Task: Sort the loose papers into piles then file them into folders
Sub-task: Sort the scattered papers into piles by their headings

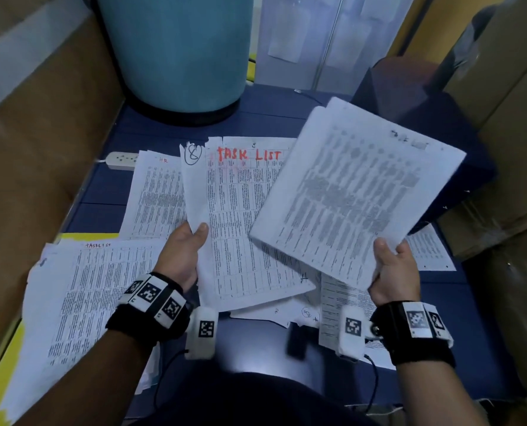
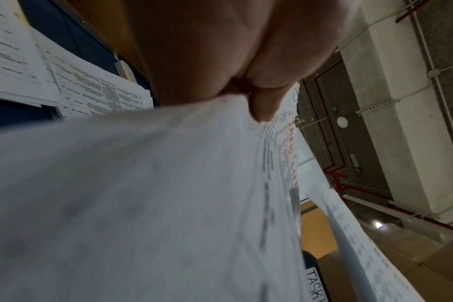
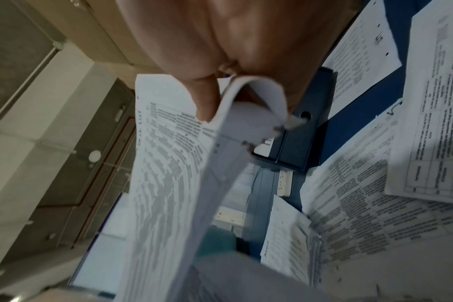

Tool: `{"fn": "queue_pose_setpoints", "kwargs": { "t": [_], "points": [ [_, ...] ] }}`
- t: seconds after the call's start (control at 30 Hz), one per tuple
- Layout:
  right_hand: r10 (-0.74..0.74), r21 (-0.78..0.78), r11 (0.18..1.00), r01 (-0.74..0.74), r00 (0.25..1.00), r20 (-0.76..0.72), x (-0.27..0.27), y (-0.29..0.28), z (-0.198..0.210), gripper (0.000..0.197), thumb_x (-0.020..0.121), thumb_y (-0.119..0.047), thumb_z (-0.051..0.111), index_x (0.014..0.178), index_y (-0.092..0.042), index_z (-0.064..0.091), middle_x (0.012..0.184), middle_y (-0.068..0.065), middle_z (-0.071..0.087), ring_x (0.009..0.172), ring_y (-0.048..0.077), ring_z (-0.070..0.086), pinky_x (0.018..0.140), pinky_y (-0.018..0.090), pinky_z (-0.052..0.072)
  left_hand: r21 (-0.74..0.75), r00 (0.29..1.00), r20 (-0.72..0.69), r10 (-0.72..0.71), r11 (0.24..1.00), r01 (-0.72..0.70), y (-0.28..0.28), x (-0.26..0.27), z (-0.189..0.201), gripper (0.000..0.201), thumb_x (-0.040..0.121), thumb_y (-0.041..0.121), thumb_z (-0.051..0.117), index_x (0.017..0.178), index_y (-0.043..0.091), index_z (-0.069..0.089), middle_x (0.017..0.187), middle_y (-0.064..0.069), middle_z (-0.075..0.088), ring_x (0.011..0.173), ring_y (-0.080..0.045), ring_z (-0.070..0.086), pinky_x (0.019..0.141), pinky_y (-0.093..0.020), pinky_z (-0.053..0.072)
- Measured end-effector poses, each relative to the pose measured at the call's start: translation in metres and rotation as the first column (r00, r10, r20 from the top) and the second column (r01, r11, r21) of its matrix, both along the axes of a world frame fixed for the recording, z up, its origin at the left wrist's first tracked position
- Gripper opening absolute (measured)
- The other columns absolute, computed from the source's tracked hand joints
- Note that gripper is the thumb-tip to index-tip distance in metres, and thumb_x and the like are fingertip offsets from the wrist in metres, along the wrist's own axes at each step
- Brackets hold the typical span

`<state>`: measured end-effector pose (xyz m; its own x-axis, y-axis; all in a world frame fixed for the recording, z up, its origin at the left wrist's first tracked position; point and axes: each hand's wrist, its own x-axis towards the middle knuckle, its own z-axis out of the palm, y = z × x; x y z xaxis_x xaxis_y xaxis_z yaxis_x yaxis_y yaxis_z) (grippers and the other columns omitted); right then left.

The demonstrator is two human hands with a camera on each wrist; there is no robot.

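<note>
My left hand (image 1: 191, 241) pinches the left edge of a printed sheet headed "TASK LIST" in red (image 1: 240, 216), thumb on top; the left wrist view shows the thumb (image 2: 264, 106) pressing the same sheet (image 2: 142, 194). My right hand (image 1: 391, 259) grips the bottom corner of a thin bunch of printed sheets (image 1: 354, 192), lifted and tilted over the desk; in the right wrist view the bunch (image 3: 168, 183) curls under the thumb (image 3: 204, 98). A pile marked "TASK LIST" (image 1: 96, 287) lies at the left on a yellow folder (image 1: 13, 348). Another pile marked "HR" (image 1: 157, 195) lies behind it.
The blue desk (image 1: 102, 186) holds more loose sheets at the right (image 1: 431, 250) and under my hands. A teal drum (image 1: 176, 50) stands at the back, a dark blue binder (image 1: 434, 124) at the right, a white power strip (image 1: 121, 160) at the left. Cardboard boxes flank both sides.
</note>
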<state>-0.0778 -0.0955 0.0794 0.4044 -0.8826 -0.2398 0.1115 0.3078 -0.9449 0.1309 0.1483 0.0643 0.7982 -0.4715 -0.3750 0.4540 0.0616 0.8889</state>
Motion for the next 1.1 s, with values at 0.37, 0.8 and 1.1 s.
{"fn": "queue_pose_setpoints", "kwargs": {
  "t": [0.37, 0.8, 1.1],
  "points": [
    [0.419, -0.075, 0.893, -0.443, 0.881, -0.221, 0.045, 0.048, -0.011, 0.027, 0.096, 0.003, 0.049, 0.120, -0.008, 0.058, 0.085, -0.001, 0.075, 0.079, 0.015, 0.072, 0.071, 0.029, 0.057, -0.034, 0.996, -0.060, 0.068, 0.997, -0.070, 0.015, -0.002, -0.004, 0.054, 0.091, 0.046, 0.054, 0.130, 0.010, 0.054, 0.121, -0.006, 0.066, 0.113, -0.020, 0.062, 0.104, -0.045, 0.043],
    [0.614, -0.118, 0.669, -0.733, 0.635, -0.468, 0.113, 0.113, -0.034, 0.017, 0.091, -0.016, 0.066, 0.098, -0.015, 0.051, 0.074, 0.000, 0.055, 0.064, 0.023, 0.054, 0.066, 0.038, 0.045, 0.650, 0.895, 0.437, -0.093, 0.720, -0.242, 0.126, 0.032, -0.031, 0.047, 0.087, 0.000, 0.061, 0.133, 0.005, 0.050, 0.128, -0.012, 0.059, 0.119, -0.029, 0.052, 0.098, -0.031, 0.035],
    [0.635, -0.042, 0.639, -0.768, 0.558, -0.534, 0.135, 0.110, -0.066, 0.010, 0.092, -0.013, 0.062, 0.084, -0.010, 0.056, 0.074, 0.004, 0.061, 0.064, 0.020, 0.058, 0.067, 0.038, 0.047, 0.887, 0.968, 0.237, -0.080, 0.426, -0.181, 0.215, 0.053, -0.104, 0.020, 0.082, 0.003, 0.060, 0.100, -0.001, 0.054, 0.103, -0.018, 0.061, 0.094, -0.031, 0.058, 0.081, -0.038, 0.046]
  ]
}}
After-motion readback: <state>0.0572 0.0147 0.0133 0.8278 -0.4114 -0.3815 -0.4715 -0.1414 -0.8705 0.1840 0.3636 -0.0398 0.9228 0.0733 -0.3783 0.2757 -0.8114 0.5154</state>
